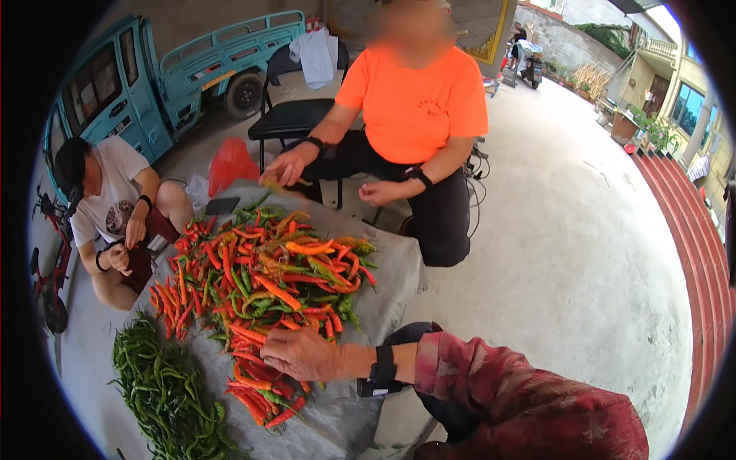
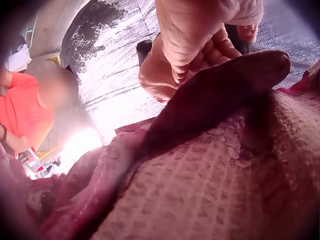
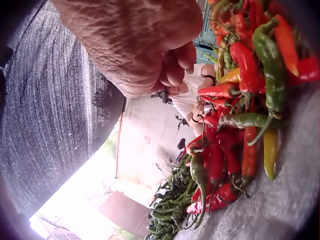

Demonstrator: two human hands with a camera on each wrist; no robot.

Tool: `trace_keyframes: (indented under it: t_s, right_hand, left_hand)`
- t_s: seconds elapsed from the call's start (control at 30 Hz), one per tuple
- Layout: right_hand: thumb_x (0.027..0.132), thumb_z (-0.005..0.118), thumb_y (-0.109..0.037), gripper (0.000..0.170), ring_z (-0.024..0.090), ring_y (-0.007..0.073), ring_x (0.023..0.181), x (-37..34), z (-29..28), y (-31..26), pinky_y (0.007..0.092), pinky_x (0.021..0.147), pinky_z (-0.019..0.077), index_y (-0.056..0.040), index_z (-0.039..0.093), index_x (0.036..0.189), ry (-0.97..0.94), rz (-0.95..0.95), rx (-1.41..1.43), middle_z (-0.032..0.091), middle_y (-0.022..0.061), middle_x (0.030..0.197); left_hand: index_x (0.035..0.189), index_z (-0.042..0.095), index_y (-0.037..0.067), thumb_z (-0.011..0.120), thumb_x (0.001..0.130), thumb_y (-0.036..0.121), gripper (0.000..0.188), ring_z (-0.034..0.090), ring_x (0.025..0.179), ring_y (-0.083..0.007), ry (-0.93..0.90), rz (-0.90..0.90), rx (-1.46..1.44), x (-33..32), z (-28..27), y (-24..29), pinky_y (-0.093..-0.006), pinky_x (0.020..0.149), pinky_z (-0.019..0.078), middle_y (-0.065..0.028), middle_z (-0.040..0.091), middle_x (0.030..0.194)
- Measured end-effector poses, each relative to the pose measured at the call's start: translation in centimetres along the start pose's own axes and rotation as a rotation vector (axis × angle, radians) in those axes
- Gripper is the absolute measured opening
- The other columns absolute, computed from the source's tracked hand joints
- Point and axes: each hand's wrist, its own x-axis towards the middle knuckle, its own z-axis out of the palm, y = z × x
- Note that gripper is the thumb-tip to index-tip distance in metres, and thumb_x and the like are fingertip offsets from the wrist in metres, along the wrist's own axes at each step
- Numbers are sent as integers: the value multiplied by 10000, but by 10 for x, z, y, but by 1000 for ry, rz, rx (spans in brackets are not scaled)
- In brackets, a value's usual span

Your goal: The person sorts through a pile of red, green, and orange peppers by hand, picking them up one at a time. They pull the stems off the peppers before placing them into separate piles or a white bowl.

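In the head view my right hand point(image 1: 299, 354) rests over red chili peppers point(image 1: 280, 291) at the near side of a mixed heap, back of the hand up and fingers pointing left. The right wrist view shows the palm side of my right hand point(image 3: 135, 45), fingers loosely bent, with nothing visible between them. Red, green and yellow chilies point(image 3: 245, 65) lie beside it. My left hand point(image 2: 200, 40) appears only in the left wrist view, its fingers loosely bent with no held thing showing, close to the loose cuff of a patterned sleeve point(image 2: 210, 175).
Green chilies point(image 1: 165, 391) form a separate pile at the near left on the grey sheet point(image 1: 391, 284). Across the heap sits a person in an orange shirt point(image 1: 414, 100); another person point(image 1: 115, 199) crouches at the left. A black phone point(image 1: 222, 205) lies at the sheet's far edge.
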Motion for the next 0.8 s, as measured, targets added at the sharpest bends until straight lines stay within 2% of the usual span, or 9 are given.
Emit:
trace_keyframes:
  t_s: [0.1, 0.23, 0.3, 0.37, 0.43, 0.57, 0.7, 0.77, 0.8]
  right_hand:
    - [880, 588, -147, 110, 580, 275, 644, 8, -6, 0, 392, 554, 484, -51, 534, 878, 28, -9, 18, 520, 83, 836]
    - [874, 595, -134, 105, 584, 272, 645, 4, -3, 1, 394, 556, 482, -46, 539, 885, -27, 59, 16, 527, 78, 842]
    - [834, 633, -95, 111, 590, 247, 636, 4, -4, 1, 361, 507, 479, -62, 564, 915, 11, -11, 22, 536, 70, 827]
    - [838, 631, -93, 113, 588, 253, 638, 4, -3, 0, 365, 511, 479, -66, 562, 924, 53, -21, 28, 531, 72, 823]
    - [871, 591, -121, 96, 588, 275, 652, 5, -5, 0, 386, 549, 481, -46, 532, 861, 24, 33, 25, 532, 84, 854]
    - [866, 593, -127, 86, 583, 264, 645, 8, -9, 3, 371, 546, 483, -56, 543, 869, -22, 57, 28, 525, 77, 844]
    - [833, 636, -160, 125, 570, 243, 636, 12, -10, 14, 368, 465, 469, -67, 562, 872, 101, 39, -145, 501, 69, 841]
    - [802, 656, -150, 161, 581, 258, 659, 13, -19, 13, 374, 463, 472, -39, 565, 875, -56, 173, -433, 500, 104, 845]
    - [775, 656, -122, 172, 587, 282, 656, 11, -16, 19, 380, 484, 478, -2, 570, 862, -68, 273, -362, 497, 143, 831]
  left_hand:
    - [855, 629, -24, 559, 937, 244, 288, 639, 757, -295, -33, 17, 17, 5, -6, 1, -380, 674, 537, -174, 641, 873]
    - [856, 629, -23, 554, 941, 237, 283, 638, 760, -295, -6, -30, -19, -5, 2, 1, -379, 676, 537, -173, 641, 875]
    - [856, 629, -22, 552, 942, 233, 280, 638, 762, -294, -2, -35, -63, -6, 7, -7, -379, 676, 536, -173, 641, 876]
    - [857, 629, -22, 550, 944, 230, 278, 637, 764, -294, 4, -43, -72, -6, 8, -8, -379, 677, 536, -173, 641, 877]
    - [857, 628, -21, 547, 946, 226, 275, 637, 765, -293, 16, -54, -68, -9, 8, -7, -379, 678, 536, -172, 641, 878]
    - [858, 628, -20, 543, 950, 219, 270, 636, 768, -293, 52, -61, -87, -13, 12, -10, -378, 679, 536, -172, 640, 879]
    - [859, 627, -19, 538, 953, 212, 265, 636, 771, -292, 60, -83, -84, -16, 13, -8, -378, 681, 536, -171, 640, 881]
    - [860, 627, -18, 535, 955, 209, 263, 635, 773, -291, 63, -84, -75, -16, 14, -7, -377, 682, 536, -171, 640, 882]
    - [860, 627, -18, 534, 956, 207, 262, 635, 774, -291, 69, -82, -73, -16, 15, -7, -377, 682, 536, -171, 640, 882]
